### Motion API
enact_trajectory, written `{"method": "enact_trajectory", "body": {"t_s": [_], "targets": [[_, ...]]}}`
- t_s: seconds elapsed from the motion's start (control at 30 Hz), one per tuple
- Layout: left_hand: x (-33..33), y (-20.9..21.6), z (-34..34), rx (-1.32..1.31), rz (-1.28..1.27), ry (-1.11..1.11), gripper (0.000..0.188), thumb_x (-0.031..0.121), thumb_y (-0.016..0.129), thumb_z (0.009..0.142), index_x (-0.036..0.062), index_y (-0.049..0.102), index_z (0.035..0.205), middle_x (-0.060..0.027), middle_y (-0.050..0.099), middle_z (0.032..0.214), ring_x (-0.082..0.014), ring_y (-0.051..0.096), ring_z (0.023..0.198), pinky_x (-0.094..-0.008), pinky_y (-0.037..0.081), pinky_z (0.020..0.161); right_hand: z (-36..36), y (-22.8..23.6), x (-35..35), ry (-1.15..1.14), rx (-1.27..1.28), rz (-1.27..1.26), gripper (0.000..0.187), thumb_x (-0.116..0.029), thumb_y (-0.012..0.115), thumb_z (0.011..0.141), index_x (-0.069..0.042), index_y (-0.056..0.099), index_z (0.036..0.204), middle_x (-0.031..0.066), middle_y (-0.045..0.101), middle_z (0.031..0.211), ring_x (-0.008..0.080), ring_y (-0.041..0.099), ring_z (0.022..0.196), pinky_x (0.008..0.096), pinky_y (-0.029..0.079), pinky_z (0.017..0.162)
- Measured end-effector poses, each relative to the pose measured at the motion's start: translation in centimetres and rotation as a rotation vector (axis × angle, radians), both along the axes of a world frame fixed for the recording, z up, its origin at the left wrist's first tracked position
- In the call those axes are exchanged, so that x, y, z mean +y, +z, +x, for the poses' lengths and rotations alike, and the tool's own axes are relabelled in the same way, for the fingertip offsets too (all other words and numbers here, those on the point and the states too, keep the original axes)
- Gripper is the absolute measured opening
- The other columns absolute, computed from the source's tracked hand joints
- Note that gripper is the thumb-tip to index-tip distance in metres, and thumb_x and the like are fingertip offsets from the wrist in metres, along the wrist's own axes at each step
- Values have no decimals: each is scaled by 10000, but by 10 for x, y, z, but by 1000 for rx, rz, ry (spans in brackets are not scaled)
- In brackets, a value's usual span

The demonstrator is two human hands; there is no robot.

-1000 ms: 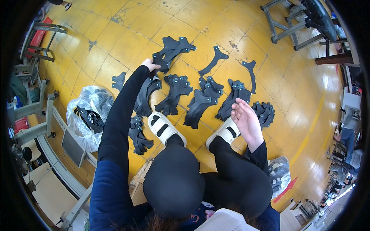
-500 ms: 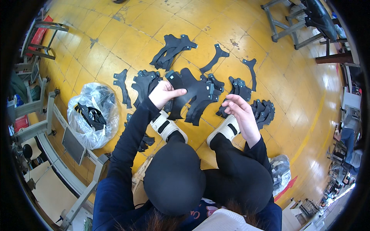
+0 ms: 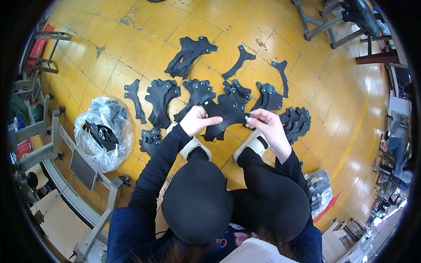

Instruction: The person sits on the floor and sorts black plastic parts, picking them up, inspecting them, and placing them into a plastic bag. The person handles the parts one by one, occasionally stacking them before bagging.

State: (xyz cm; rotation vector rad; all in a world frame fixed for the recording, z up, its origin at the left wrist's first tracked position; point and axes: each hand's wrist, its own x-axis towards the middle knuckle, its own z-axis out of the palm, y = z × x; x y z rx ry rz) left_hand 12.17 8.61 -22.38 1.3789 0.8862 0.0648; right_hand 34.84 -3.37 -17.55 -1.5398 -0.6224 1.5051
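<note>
Black cut-out pieces [image 3: 226, 113], flat and branched with small pale labels at their ends, hang above the floor between my hands. My left hand [image 3: 195, 121] is closed on their left side, thumb lying on top. At the right tip, by a pale label, my right hand [image 3: 271, 128] pinches the same pieces between thumb and fingers. How many layers are held I cannot tell. Beyond them, similar pieces lie in overlapping piles: a left pile [image 3: 162, 98], a middle pile [image 3: 197, 92], a right pile [image 3: 266, 96] and a fanned pile [image 3: 298, 122].
A clear plastic bag [image 3: 103, 153] with black pieces inside stands on the yellow tiled floor [image 3: 131, 26] at left. Another plastic bag [image 3: 319, 193] sits by my right leg. Metal frames [image 3: 103, 201] border the left; a stool-like frame [image 3: 322, 28] stands far right.
My right hand has come leftward and taken hold of the right tip of the held pieces. The held bundle has shifted slightly down and right and turned, uncovering the middle pile.
</note>
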Motion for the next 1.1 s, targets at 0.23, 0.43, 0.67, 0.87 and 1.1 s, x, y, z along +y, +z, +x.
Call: {"method": "enact_trajectory", "body": {"t_s": [0.23, 0.43, 0.67, 0.87, 1.1], "targets": [[-41, -35, -1, -368, -397, 136, 219, 169, 718, 809, -5, 652, 923, 44, 623, 726, -16, 525, 639, -196, 404, 562, 9, -9, 0, -335, -73, 110, 155, -54, 609, 867, -5, 600, 1013, 23, 636, 858, 85, 571, 745, 214, 439, 680], [-46, -32, -20, -368, -426, 147, 175, 93, 657, 842, -23, 643, 972, -74, 693, 905, -98, 627, 744, -216, 478, 682, 19, -4, -6, -482, 4, 107, 139, -76, 594, 889, -41, 574, 1022, 15, 592, 866, 89, 550, 760, 209, 427, 694], [-45, -17, -59, -337, -304, 343, 206, 196, 650, 858, -2, 656, 917, -73, 693, 835, -81, 592, 647, -226, 447, 639, 2, 7, 3, -239, 41, 28, 268, -109, 503, 938, -23, 512, 1191, 61, 599, 984, 88, 527, 782, 223, 423, 751], [-50, -13, -70, -307, -312, 445, 225, 231, 643, 867, 7, 633, 847, -65, 685, 800, -78, 554, 606, -215, 444, 630, 7, 7, -3, -166, 52, 29, 229, -101, 513, 933, -21, 540, 1146, 61, 608, 953, 89, 522, 765, 214, 428, 729], [-64, -27, -60, -263, -289, 396, 262, 237, 644, 867, 22, 621, 719, -34, 688, 750, -52, 541, 564, -195, 370, 494, 8, 10, -4, -58, -37, 22, 279, -116, 522, 914, -9, 528, 1171, 68, 623, 997, 94, 551, 827, 231, 445, 778]]}}
